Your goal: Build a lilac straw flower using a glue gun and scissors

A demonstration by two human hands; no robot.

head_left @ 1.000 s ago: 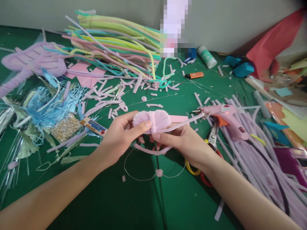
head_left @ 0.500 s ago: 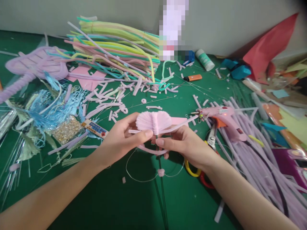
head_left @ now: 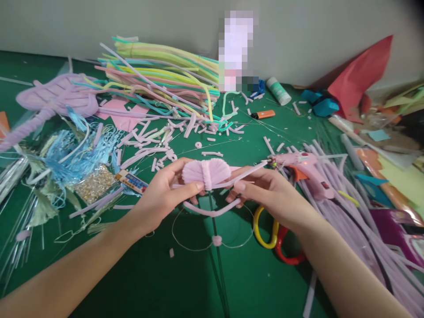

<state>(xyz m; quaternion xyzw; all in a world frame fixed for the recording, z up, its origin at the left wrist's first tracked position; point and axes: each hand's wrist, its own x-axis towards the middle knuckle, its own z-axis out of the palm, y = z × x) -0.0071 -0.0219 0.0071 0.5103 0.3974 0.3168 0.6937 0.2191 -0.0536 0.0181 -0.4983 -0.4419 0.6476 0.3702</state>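
Note:
A pale pink, fan-shaped pipe-cleaner piece (head_left: 219,171) with a wrapped band down its middle is pinched at its lower left edge by my left hand (head_left: 172,187), thumb in front. From its base a loose pink pipe cleaner (head_left: 250,171) slants up across the fingers of my right hand (head_left: 271,190), which is closed around the strands at the right. Below, a curved pink strip (head_left: 212,213) bows between both hands. Thin dark stems (head_left: 217,265) run down from the piece, with a small pink tuft (head_left: 217,240) and looped wire on them.
A pink glue gun (head_left: 308,170) lies on pink pipe cleaners at right, near scissors (head_left: 265,227) with yellow and red handles. Cut bits and coloured pipe-cleaner bundles (head_left: 159,70) lie at the back, with an orange lighter (head_left: 265,114). Blue tassels (head_left: 66,150) and a bead bag (head_left: 94,183) are left.
My right hand has moved right, away from the central stem and my left thumb. The fan piece has shifted slightly left and down. The camera view has tilted a little.

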